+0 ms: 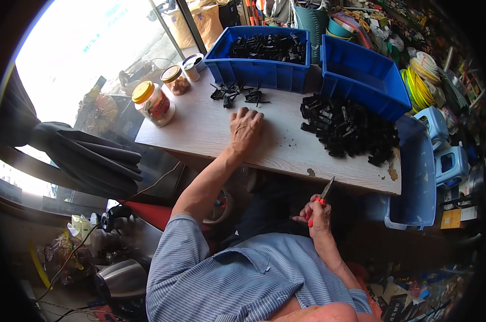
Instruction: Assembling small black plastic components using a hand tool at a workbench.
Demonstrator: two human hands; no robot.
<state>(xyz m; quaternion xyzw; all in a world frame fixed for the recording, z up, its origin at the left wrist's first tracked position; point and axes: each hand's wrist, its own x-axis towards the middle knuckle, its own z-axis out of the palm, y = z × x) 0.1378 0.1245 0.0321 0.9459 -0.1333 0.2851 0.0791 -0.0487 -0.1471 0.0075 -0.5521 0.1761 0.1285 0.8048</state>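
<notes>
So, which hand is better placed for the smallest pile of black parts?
Probably the left hand: it is near the smallest pile; the right hand, farther off, grips a red-handled pointed tool.

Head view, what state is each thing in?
Yellow-lidded jar: lid on.
Shorter jar: lid on.
Left blue bin: open, holding black parts.
Middle blue bin: open.
Right blue bin: open.
Black pile: heaped on table.
Red-handled tool: gripped in right hand.
Left hand: fingers curled, contents unclear.
Dark curtain: gathered.

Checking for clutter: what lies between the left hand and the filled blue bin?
Small black parts lie on the tabletop, in the head view.
</notes>
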